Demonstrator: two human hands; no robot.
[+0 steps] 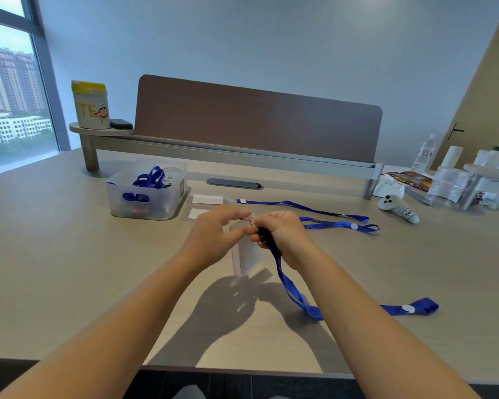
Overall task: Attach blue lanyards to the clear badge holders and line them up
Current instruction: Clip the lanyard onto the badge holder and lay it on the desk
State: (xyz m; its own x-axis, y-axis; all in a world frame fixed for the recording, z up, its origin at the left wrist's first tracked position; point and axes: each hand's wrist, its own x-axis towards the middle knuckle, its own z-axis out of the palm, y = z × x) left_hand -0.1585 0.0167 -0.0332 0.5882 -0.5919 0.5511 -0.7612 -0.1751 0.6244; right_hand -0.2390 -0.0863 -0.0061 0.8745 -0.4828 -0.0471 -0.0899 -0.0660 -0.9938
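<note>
on your far left the table (55, 254) is bare, wide room out to its near edge. next comes the bin (147, 194), one of them, with blue lanyards heaped inside, too tangled to count. just right of it two finished badge holders (206, 199) lie in a row, their two lanyards (306, 207) running off to the right. your left hand (211, 234) is closed, pinching the top of a third badge holder (247, 254) held above the table. your right hand (283, 234) is closed around the clip end of a third lanyard (288, 286), which trails to the table. a white controller (398, 207) sits farther right.
</note>
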